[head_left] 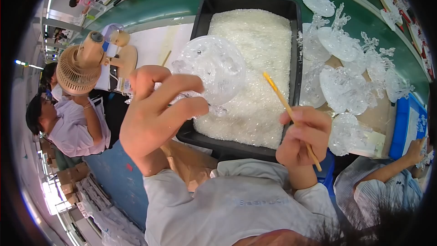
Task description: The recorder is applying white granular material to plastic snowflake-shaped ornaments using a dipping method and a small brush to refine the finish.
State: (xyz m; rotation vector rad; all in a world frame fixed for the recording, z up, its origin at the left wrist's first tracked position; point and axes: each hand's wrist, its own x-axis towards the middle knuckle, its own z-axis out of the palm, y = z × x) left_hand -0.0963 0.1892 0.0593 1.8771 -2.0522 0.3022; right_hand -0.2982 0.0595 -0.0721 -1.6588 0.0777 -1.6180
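My left hand (pixel 154 116) grips a clear plastic ornament (pixel 221 66) with a round, flat disc. Its thinner part lies among my fingers, mostly hidden. The disc is tilted over a black tray (pixel 296 70), which holds a bed of white glittering granules (pixel 252 32). In my right hand (pixel 306 137), closed in a pinch, is a thin wooden stick (pixel 281 95). The stick's yellow-coated tip points up and left over the granules, apart from the disc.
Several clear disc-based ornaments (pixel 343 86) crowd the table right of the tray, beside a blue bin (pixel 400 130). A beige fan (pixel 81 70) stands left. A second thin stick (pixel 166 58) lies on white paper. Co-workers sit on both sides.
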